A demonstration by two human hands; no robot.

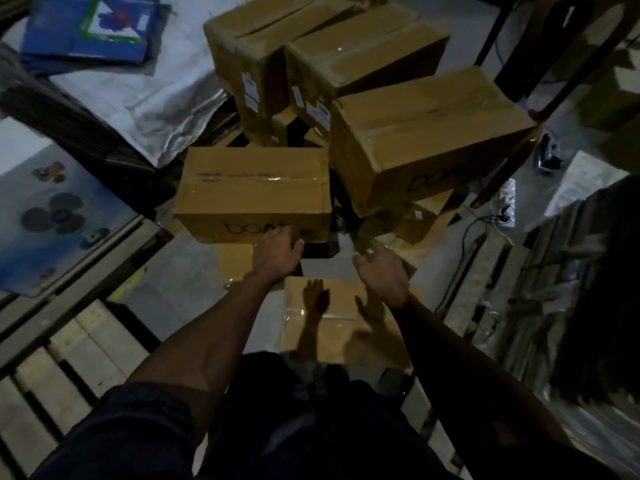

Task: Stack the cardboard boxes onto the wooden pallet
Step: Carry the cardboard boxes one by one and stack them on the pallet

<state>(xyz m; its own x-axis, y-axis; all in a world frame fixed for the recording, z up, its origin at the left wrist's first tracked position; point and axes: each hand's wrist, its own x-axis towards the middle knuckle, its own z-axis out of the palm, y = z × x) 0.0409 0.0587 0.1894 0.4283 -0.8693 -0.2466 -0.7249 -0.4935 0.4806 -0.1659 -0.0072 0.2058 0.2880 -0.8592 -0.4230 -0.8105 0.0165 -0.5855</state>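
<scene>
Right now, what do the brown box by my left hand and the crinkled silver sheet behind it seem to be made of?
The brown box looks like matte corrugated cardboard: flat tan faces, folded flaps, glossy clear tape along the seam. The crinkled silver sheet appears to be metallised plastic or foil, judging by its shiny creases; which one is unclear.

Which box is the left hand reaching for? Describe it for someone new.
Start at the cluster of cardboard boxes ahead. The nearest left box lies flat and level, tape across its top, dark lettering on its near face, where the left hand touches. Its right-hand neighbour sits tilted.
</scene>
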